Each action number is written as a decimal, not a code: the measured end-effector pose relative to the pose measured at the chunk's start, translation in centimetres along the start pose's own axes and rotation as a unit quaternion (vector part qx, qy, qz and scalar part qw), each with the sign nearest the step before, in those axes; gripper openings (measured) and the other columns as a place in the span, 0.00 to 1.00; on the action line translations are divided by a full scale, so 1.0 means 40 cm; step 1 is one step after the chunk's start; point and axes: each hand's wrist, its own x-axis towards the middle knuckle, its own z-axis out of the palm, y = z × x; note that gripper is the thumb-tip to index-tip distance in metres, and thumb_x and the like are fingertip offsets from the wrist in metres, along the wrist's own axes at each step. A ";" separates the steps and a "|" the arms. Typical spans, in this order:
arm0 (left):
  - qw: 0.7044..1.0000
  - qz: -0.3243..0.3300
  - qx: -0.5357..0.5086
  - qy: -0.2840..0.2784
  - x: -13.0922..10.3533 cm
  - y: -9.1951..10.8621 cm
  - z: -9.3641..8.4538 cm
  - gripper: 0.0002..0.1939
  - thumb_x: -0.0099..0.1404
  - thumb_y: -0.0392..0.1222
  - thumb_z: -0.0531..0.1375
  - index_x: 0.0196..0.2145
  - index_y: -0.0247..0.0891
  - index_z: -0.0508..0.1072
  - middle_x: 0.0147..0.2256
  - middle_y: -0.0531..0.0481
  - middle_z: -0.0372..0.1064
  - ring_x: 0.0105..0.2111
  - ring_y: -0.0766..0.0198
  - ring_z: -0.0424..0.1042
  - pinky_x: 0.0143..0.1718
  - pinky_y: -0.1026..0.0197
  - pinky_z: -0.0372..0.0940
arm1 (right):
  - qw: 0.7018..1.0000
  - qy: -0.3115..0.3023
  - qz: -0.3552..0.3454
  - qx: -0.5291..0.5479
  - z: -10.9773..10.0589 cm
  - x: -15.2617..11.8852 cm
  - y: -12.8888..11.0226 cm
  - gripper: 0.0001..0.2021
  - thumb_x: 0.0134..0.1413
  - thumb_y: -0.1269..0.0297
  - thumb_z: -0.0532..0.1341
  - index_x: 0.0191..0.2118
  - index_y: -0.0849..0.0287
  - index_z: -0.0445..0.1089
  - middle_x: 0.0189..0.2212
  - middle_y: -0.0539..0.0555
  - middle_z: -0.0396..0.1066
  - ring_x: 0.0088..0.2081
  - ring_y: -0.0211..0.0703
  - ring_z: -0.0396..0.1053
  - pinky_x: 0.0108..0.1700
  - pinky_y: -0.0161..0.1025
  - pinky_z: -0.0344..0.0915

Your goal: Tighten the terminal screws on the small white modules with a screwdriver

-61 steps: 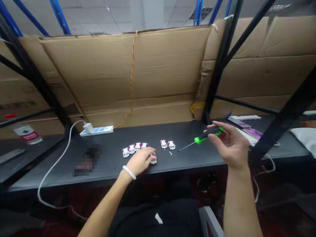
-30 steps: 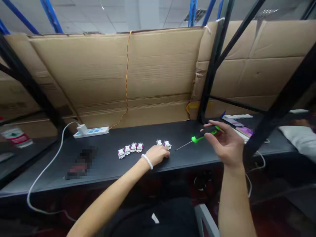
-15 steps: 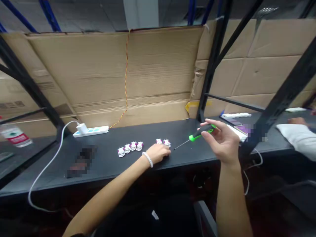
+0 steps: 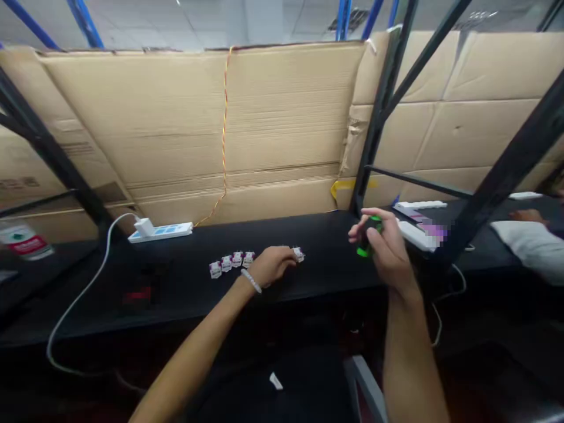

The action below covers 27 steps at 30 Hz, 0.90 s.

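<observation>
My left hand, with a white bracelet on its wrist, is low over the black table, its fingers drawn together. What they hold, if anything, is hidden. Just past the fingertips lies a small white and purple part. Left of the hand, a row of several similar parts rests on the table. My right hand is raised over the table's right side, its fingers wrapped round a black and green screwdriver. The screwdriver's shaft cannot be made out.
A white power strip with a plugged-in charger and cable is at the back left of the table. A bottle stands far left. Black frame posts rise at the right. Another person's sleeve shows far right.
My left hand has shifted slightly left and up, and one small part near it is now hidden. The screwdriver has turned in my right hand, so its shaft no longer shows.
</observation>
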 end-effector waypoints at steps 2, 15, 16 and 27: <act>0.993 0.005 -0.081 0.085 -0.012 0.021 -0.031 0.07 0.72 0.33 0.61 0.38 0.36 0.81 0.37 0.45 0.81 0.37 0.60 0.80 0.46 0.58 0.74 | 0.997 -0.062 0.024 -0.024 0.029 -0.006 -0.011 0.13 0.70 0.61 0.56 0.56 0.49 0.69 0.38 0.50 0.67 0.31 0.38 0.68 0.30 0.34 0.66; 0.879 0.071 -0.276 0.383 -0.124 0.163 -0.064 0.05 0.71 0.40 0.68 0.37 0.37 0.82 0.33 0.45 0.80 0.34 0.62 0.79 0.36 0.63 0.75 | 0.967 -0.100 -0.204 -0.116 0.307 -0.100 -0.116 0.05 0.65 0.71 0.66 0.45 0.56 0.74 0.36 0.53 0.78 0.37 0.41 0.77 0.41 0.36 0.74; 0.878 0.076 -0.268 0.390 -0.129 0.167 -0.063 0.04 0.71 0.39 0.67 0.38 0.37 0.82 0.34 0.44 0.80 0.35 0.62 0.80 0.37 0.63 0.75 | 0.965 -0.085 -0.218 -0.123 0.309 -0.104 -0.118 0.06 0.65 0.72 0.66 0.45 0.56 0.74 0.37 0.54 0.78 0.38 0.41 0.78 0.41 0.36 0.75; 0.875 0.021 -0.191 0.444 -0.161 0.186 -0.047 0.04 0.71 0.39 0.67 0.38 0.38 0.83 0.35 0.45 0.83 0.35 0.61 0.82 0.37 0.63 0.77 | 0.939 -0.041 -0.269 -0.209 0.343 -0.132 -0.108 0.09 0.66 0.75 0.63 0.49 0.57 0.74 0.39 0.58 0.79 0.39 0.42 0.80 0.36 0.33 0.75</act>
